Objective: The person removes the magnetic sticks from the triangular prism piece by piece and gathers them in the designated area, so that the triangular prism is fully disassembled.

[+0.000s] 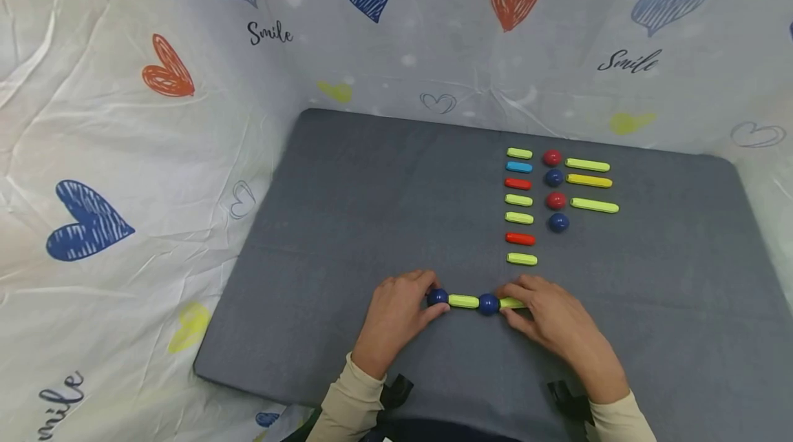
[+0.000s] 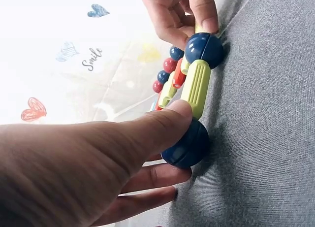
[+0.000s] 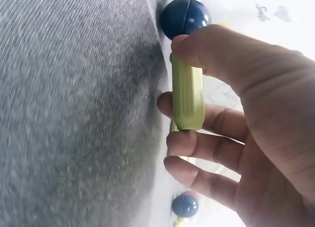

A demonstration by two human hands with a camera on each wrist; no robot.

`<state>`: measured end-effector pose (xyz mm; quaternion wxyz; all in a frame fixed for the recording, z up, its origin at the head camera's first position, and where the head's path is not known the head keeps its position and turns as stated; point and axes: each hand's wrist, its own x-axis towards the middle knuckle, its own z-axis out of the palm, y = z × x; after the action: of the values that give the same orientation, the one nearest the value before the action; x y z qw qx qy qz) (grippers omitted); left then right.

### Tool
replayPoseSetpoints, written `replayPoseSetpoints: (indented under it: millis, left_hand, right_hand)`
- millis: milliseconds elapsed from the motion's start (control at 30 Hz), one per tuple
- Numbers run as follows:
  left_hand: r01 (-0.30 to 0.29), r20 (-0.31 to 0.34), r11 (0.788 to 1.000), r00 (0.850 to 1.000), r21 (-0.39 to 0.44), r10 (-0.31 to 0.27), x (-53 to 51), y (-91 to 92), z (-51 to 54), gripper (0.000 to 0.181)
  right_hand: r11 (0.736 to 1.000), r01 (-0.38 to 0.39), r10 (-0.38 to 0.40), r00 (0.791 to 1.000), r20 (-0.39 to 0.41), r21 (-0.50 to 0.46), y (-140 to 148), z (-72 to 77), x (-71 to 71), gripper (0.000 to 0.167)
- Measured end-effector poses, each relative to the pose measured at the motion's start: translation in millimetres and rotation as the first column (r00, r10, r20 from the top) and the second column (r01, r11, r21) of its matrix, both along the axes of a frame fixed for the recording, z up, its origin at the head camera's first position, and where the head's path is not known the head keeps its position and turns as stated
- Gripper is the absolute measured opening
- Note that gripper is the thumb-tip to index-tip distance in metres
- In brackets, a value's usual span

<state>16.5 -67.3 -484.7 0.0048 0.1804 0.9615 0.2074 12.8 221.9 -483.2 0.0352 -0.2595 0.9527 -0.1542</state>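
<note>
A short chain lies level near the front of the grey table: a dark blue ball (image 1: 437,297), a light green rod (image 1: 463,301), a second dark blue ball (image 1: 489,304) and another green rod (image 3: 188,96). My left hand (image 1: 399,311) pinches the ball at the left end between thumb and fingers. At the other end, my right hand (image 1: 554,311) grips the second green rod, its thumb close to the ball. In the right wrist view that rod's far end is free, and it meets the second ball at its near end.
Beyond the right hand stands a column of short green, blue and red rods (image 1: 519,200). Beside it are red and blue balls (image 1: 555,201) and longer green and yellow rods (image 1: 589,181). The grey table (image 1: 347,208) backs onto a heart-printed cloth (image 1: 434,49).
</note>
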Motion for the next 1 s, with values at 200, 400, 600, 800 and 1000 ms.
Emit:
replayPoseSetpoints:
  millis: [200,400,600,800,1000]
  left_hand:
    - [-0.006,0.015,1.000,1.000,0.004,0.006,-0.3,0.2,0.9,0.034]
    - [-0.010,0.024,1.000,1.000,0.000,0.010,-0.3,0.2,2.0,0.034]
    - [-0.005,0.015,1.000,1.000,0.006,0.005,-0.5,0.0,2.7,0.034]
    - [0.001,0.011,1.000,1.000,0.002,-0.001,-0.4,-0.3,1.5,0.034]
    - [0.006,0.010,1.000,1.000,0.008,-0.006,-1.3,-0.2,1.3,0.034]
  right_hand:
    - [0.995,0.093,-0.092,0.996,0.014,-0.039,6.5,0.9,-6.3,0.025]
    - [0.986,0.159,-0.159,0.987,0.008,-0.052,11.3,0.7,-12.5,0.029]
    - [0.980,0.183,-0.185,0.982,-0.023,-0.072,10.3,-1.9,-14.6,0.028]
    - [0.973,0.218,-0.221,0.974,-0.040,-0.076,8.0,-2.4,-15.7,0.028]
    - [0.972,0.223,-0.227,0.972,-0.060,-0.067,6.5,-3.8,-16.6,0.029]
